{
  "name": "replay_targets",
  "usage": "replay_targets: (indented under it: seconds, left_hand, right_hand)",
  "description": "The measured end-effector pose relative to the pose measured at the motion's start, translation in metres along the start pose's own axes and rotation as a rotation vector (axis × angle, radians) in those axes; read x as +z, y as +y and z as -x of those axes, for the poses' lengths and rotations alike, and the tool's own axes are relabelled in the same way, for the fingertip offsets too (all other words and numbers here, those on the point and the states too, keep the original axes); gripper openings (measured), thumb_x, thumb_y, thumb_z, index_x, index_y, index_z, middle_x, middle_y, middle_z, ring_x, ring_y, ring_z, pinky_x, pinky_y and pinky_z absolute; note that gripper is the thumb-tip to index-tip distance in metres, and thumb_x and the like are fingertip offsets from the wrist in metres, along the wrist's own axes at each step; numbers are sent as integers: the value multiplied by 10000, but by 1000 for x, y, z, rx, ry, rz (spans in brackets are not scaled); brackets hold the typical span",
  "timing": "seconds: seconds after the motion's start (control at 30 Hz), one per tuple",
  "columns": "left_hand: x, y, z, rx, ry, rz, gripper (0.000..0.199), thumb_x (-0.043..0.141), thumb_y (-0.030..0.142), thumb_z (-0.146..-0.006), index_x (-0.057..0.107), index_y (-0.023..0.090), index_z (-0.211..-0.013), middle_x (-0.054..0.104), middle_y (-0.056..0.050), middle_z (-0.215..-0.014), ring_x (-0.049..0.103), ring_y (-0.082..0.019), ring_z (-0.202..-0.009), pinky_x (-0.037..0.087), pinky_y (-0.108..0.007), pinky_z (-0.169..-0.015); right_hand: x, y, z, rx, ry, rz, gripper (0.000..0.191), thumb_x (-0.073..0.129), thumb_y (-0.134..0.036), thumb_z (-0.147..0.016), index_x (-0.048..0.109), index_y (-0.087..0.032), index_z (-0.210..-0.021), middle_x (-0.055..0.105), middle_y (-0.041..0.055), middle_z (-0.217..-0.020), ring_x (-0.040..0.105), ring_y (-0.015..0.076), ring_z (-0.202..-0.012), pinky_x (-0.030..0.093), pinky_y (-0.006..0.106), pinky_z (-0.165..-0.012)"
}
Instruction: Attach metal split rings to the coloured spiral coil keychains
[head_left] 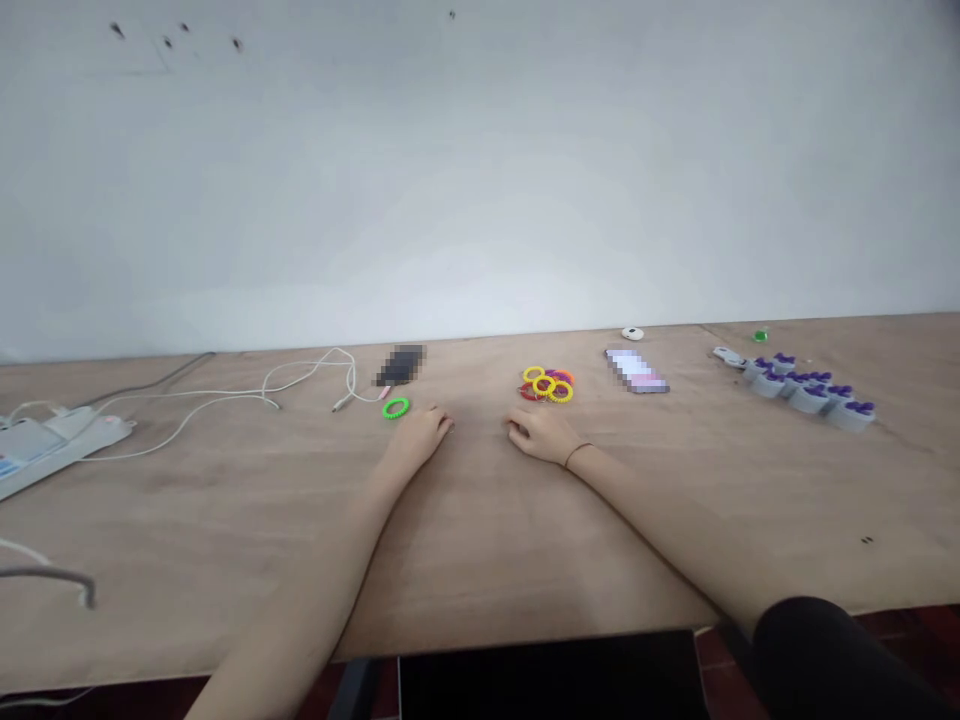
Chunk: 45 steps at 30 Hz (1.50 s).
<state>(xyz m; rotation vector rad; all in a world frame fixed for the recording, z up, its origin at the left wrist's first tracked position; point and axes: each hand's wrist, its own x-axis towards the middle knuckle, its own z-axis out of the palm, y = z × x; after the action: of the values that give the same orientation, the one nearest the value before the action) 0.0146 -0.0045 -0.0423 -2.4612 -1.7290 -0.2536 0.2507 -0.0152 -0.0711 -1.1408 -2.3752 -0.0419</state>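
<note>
My left hand (420, 437) rests palm down on the plywood table (225, 520), holding nothing, with a green coil hair tie (396, 407) just beyond it. My right hand (540, 437) lies palm down a short way to the right, also empty, with a thin brown cord around its wrist. Just ahead of it is a heap of spiral hair ties (547, 384) in yellow, red and purple. Further right stand several small grey cups with purple tops (808, 392).
A pixelated dark phone-like object (401, 365) lies at the back, and a pixelated pale one (636, 371) lies further right. A white cable (300, 385) runs left to a power strip (52, 445). A white wall (480, 180) stands behind the table.
</note>
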Motion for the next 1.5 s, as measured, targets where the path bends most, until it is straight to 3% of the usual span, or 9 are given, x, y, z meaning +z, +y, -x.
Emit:
replay_targets:
  seconds: [0.23, 0.53, 0.83, 0.97, 1.07, 1.2, 1.4, 1.5]
  left_hand:
    - [5, 4, 1, 4, 6, -73, 286, 352, 246, -879, 612, 127, -887, 624, -131, -923, 579, -223, -862, 408, -312, -762]
    - [-8, -7, 1, 78, -71, 34, 256, 418, 283, -840, 653, 184, -820, 657, -74, -883, 594, -201, -807, 418, -276, -709]
    - [-6, 7, 2, 50, -24, -94, 237, 390, 230, -842, 602, 125, -822, 627, -121, -865, 587, -218, -808, 409, -302, -722]
    - [7, 22, -1, 60, 100, 67, 235, 341, 237, -872, 558, 147, -881, 616, -93, -902, 580, -189, -833, 414, -289, -749]
    - [19, 38, -8, 54, 116, 191, 238, 327, 252, -884, 541, 147, -893, 623, -89, -895, 586, -188, -812, 428, -290, -717]
    - [28, 53, -17, 15, 140, 394, 241, 331, 266, -887, 535, 155, -950, 643, -88, -902, 601, -191, -828, 441, -293, -722]
    - [29, 55, -27, 19, 83, 802, 226, 400, 313, -862, 561, 189, -961, 661, -36, -920, 613, -150, -792, 458, -257, -719]
    - [28, 54, -30, -5, 65, 903, 210, 430, 332, -847, 575, 189, -895, 655, -15, -845, 595, -138, -735, 449, -246, -687]
  right_hand:
    - [1, 0, 0, 5, 0, -9, 170, 446, -200, -811, 586, -183, -905, 636, 36, -823, 539, 136, -679, 303, 232, -589]
    - [0, 0, 0, 5, -5, -28, 159, 446, -191, -814, 579, -183, -900, 629, 34, -808, 540, 132, -683, 304, 227, -592]
    - [-1, -2, 0, -4, 16, -51, 163, 451, -182, -807, 586, -183, -899, 633, 30, -805, 542, 129, -676, 314, 227, -591]
    - [0, -3, -5, 22, 20, -190, 151, 464, -245, -827, 582, -178, -894, 627, 14, -755, 533, 112, -630, 331, 218, -576]
    - [5, -2, -12, 96, 46, -334, 199, 471, -328, -836, 572, -176, -915, 631, 12, -772, 543, 110, -634, 357, 216, -573]
    - [9, 2, -22, 157, 52, -461, 167, 446, -247, -834, 585, -160, -805, 626, 12, -703, 536, 111, -605, 375, 221, -568]
    - [8, 10, -27, 205, 95, -583, 172, 432, -214, -832, 597, -164, -828, 634, 23, -739, 551, 128, -652, 399, 231, -581]
    - [7, 12, -27, 229, 116, -615, 186, 439, -236, -840, 614, -182, -871, 640, 30, -784, 555, 136, -673, 417, 242, -594]
